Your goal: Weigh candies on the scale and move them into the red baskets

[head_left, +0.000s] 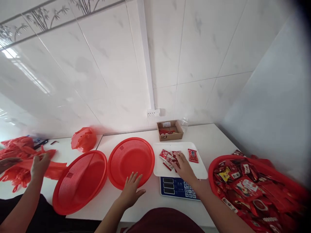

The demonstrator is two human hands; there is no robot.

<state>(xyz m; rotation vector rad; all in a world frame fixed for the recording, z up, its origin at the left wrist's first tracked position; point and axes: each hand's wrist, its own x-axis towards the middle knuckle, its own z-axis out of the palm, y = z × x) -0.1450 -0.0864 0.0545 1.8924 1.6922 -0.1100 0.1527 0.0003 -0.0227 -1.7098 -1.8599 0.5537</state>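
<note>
My left hand is open, fingers spread, at the near rim of a red plastic basket that has nothing in it. On the white tray of a weighing scale, my right hand reaches over a small cluster of red and white snack packets. Its fingers are stretched out with the thumb apart, and the fingertips touch or hover just over the packets; which one I cannot tell. A single red snack packet lies apart on the tray's right side.
A large red basket heaped with snack packets stands at right. Behind the tray sits a cardboard box holding some packets. To the left, a second red basket leans beside a co-worker's hands, which handle red plastic bags.
</note>
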